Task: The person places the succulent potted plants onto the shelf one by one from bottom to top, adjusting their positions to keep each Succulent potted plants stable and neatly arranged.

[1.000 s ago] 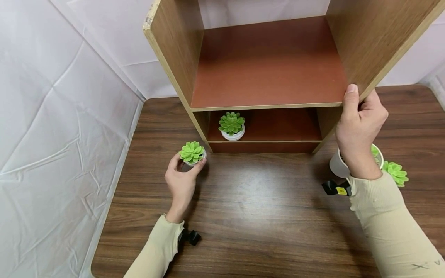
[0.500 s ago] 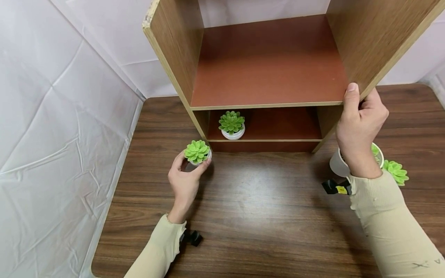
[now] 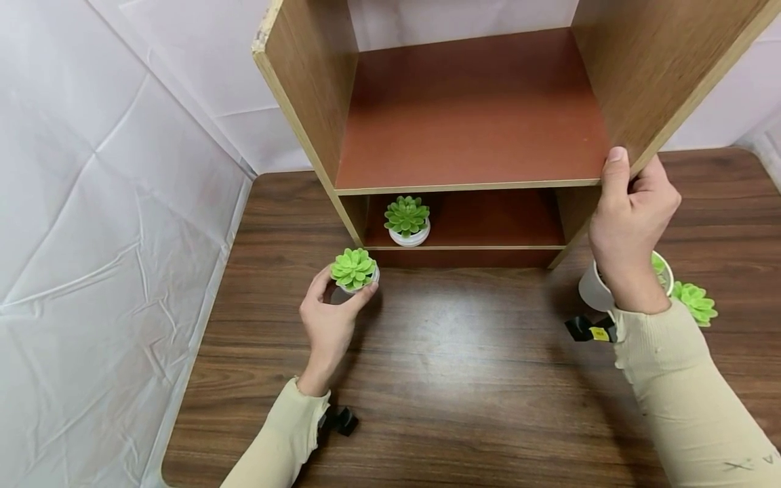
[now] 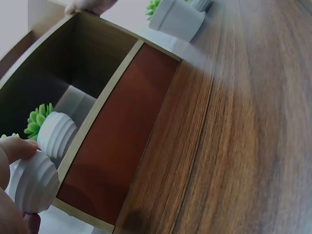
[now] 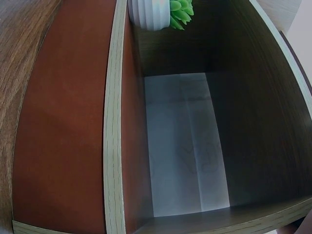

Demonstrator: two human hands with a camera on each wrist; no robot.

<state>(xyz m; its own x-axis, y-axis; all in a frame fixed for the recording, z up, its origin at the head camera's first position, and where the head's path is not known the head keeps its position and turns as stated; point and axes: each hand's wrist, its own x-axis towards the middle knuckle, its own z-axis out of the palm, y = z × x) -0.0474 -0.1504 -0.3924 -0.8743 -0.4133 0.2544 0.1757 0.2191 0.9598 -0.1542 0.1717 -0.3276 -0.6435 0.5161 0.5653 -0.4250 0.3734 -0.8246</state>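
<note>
Potted succulent (image 3: pixel 354 270) is held roughly upright by the left hand (image 3: pixel 329 322), just outside the left front corner of the lower shelf (image 3: pixel 488 220) of a wooden bookshelf (image 3: pixel 308 88). Its ribbed white pot (image 4: pixel 35 181) is pinched between thumb and fingers, so the left grip is clamped on it; whether the pot touches the shelf's front edge cannot be told. At about two o'clock from it, a second potted succulent (image 3: pixel 407 222) is seated on the lower shelf near the left end, its leaves a darker green.

The right side panel (image 3: pixel 677 74) of the bookshelf is gripped by the right hand (image 3: pixel 634 213), just short of three o'clock from the held plant: the thumb is laid on the inner side, beside the front edge of the reddish-brown upper shelf (image 3: pixel 476 115), and the fingers are curled round the outer side, so the right grip is clamped on the panel. At six o'clock from that hand, a white planter (image 3: pixel 593 288) is partly covered by the wrist, with greenery (image 3: pixel 658 264) showing inside its rim; at about five o'clock, a bright green succulent (image 3: pixel 695 303) is seen beside the cuff (image 3: pixel 649 332). The bookshelf is set on a wood-grained surface (image 3: pixel 451 379), and a creased white sheet (image 3: pixel 79 271) is hung at nine o'clock. A black wrist camera (image 3: pixel 346 421) is strapped at each wrist.
</note>
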